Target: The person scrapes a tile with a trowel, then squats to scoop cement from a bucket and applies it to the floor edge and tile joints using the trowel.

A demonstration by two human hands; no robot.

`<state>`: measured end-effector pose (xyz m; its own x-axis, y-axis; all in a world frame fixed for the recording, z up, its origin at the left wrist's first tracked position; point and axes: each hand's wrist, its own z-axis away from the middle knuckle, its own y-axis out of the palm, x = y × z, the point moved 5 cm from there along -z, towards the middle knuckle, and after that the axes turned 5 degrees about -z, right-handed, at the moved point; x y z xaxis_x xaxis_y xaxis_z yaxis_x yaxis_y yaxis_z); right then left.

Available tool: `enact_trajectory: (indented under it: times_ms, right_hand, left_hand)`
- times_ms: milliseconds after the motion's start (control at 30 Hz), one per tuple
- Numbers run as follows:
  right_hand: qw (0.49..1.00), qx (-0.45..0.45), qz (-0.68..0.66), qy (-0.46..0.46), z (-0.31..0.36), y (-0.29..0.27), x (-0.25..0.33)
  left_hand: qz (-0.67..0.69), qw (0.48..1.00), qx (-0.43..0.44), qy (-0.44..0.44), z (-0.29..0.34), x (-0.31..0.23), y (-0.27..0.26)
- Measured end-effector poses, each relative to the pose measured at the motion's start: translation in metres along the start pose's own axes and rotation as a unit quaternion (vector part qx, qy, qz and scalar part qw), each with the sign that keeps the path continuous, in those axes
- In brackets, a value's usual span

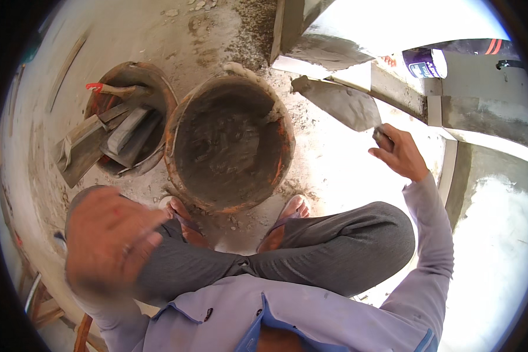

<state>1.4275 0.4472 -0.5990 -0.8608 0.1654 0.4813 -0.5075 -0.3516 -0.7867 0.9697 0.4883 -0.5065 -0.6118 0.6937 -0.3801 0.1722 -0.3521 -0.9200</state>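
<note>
My right hand (400, 154) is closed around the handle of a trowel (347, 107), held to the right of the near bucket. Grey mortar coats the trowel's blade, which points up and left. Between my feet and the far wall stands a round bucket (277, 179) with wet grey mortar (223, 149) inside. My left hand (111, 237) is over my left knee, smeared by motion, so its fingers cannot be read clearly. It is nearest to a second bucket (169, 97), which holds several tools, among them a float (79, 149) and a red-tipped handle (100, 88).
At the upper right, a purple and white paint pail (425, 63) stands beside partly plastered low walls (475, 117). A plastered corner (334, 50) rises behind the trowel. Wooden pieces (47, 314) lie at the lower left. Crumbs of mortar dot the floor (211, 35).
</note>
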Motion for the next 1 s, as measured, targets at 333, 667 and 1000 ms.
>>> enact_trajectory:
  times_ms: [333,667,1000]
  right_hand:
    - [1.000,0.002,0.022,0.002,-0.061,0.001,-0.060]
    - [0.999,-0.012,0.043,-0.008,-0.086,-0.033,-0.061]
    - [0.997,-0.004,0.079,0.010,-0.062,-0.069,-0.039]
  left_hand:
    - [0.004,0.992,0.104,-0.073,-0.021,-0.020,0.026]
    - [-0.007,0.992,0.095,-0.084,-0.026,-0.026,0.029]
    - [0.035,0.996,0.081,-0.031,-0.032,-0.021,0.031]
